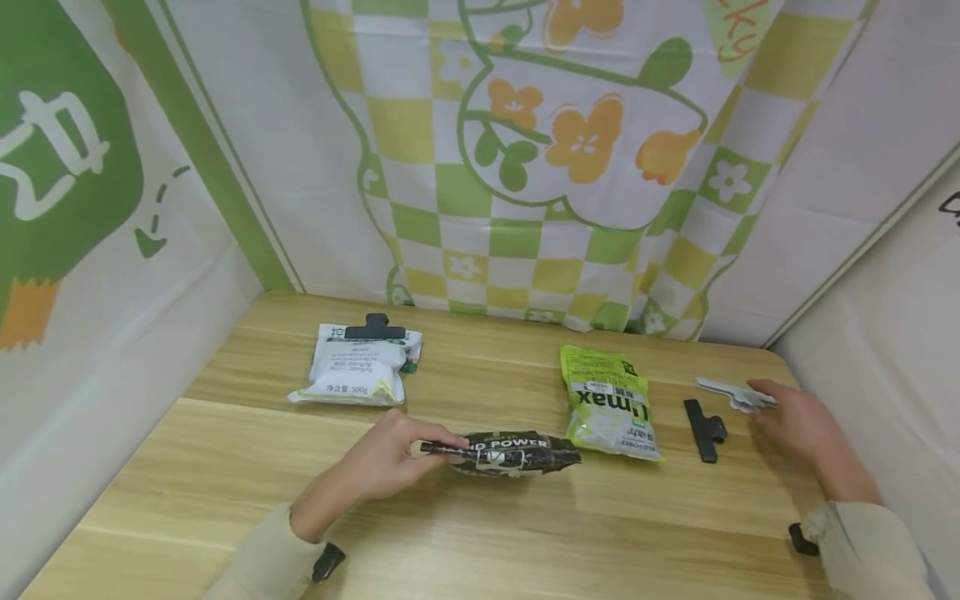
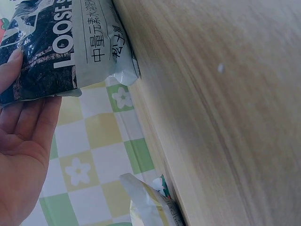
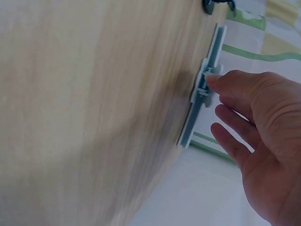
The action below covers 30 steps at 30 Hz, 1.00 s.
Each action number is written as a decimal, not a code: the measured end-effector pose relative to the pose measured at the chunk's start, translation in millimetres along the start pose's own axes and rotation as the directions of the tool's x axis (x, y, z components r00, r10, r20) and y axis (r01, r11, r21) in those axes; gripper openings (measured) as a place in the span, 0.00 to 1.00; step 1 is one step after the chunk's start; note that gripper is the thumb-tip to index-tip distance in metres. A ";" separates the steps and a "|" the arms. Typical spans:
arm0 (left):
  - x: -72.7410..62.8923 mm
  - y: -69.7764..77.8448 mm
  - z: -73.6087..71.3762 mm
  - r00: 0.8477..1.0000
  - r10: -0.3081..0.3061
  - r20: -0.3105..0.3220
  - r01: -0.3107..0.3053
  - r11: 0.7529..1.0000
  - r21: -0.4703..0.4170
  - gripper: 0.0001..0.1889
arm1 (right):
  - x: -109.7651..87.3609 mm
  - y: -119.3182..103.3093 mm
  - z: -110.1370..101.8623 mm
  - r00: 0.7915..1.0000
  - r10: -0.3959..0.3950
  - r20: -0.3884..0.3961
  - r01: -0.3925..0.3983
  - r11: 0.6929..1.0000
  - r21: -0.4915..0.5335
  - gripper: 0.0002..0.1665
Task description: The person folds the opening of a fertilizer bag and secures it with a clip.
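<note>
My left hand [image 1: 386,458] pinches a dark printed bag [image 1: 517,454] by its left end, thumb on the near face. In the left wrist view the bag [image 2: 44,52] stands upright, its pale lower end at the wooden table. At the far right, my right hand [image 1: 802,425] holds the middle of a light grey bag clip [image 1: 720,387] between thumb and forefinger. The right wrist view has the thumb at the spring of this clip [image 3: 214,52], the other fingers loosely bent. Left of it lies a black bag clip [image 1: 703,432].
A green-and-white bag [image 1: 609,404] lies between the dark bag and the clips. Back left, a white bag [image 1: 356,371] has a black clip [image 1: 375,329] across its top. Behind the wooden table [image 1: 480,542] hangs a checked curtain [image 1: 465,225]; cloth walls flank it.
</note>
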<state>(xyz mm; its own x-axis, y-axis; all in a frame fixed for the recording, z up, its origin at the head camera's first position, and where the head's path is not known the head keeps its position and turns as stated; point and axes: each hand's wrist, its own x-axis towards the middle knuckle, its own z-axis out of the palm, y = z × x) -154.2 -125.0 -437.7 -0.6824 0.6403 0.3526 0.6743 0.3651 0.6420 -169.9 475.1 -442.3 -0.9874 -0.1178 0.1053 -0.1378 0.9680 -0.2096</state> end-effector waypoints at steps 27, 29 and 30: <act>-1.7 -2.5 2.2 1.000 0.005 -0.009 -0.005 0.999 -0.053 0.11 | 31.6 -10.0 -1.9 0.975 -0.084 0.208 0.127 0.970 -0.205 0.02; -1.5 -2.9 2.2 1.000 0.011 -0.012 -0.012 0.999 -0.052 0.11 | 32.8 -10.9 -1.2 0.974 -0.080 0.213 0.126 0.969 -0.213 0.01; -1.3 -3.0 2.2 1.000 0.013 -0.013 -0.014 0.999 -0.049 0.11 | 33.2 -11.4 -0.7 0.974 -0.078 0.213 0.126 0.967 -0.220 0.02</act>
<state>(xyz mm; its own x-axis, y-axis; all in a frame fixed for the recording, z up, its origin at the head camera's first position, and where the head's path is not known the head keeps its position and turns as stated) -154.7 -125.4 -441.6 -0.6772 0.6361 0.3698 0.6687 0.3225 0.6699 -201.0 460.3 -435.7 -0.9674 -0.2374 -0.0878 -0.2404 0.9704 0.0243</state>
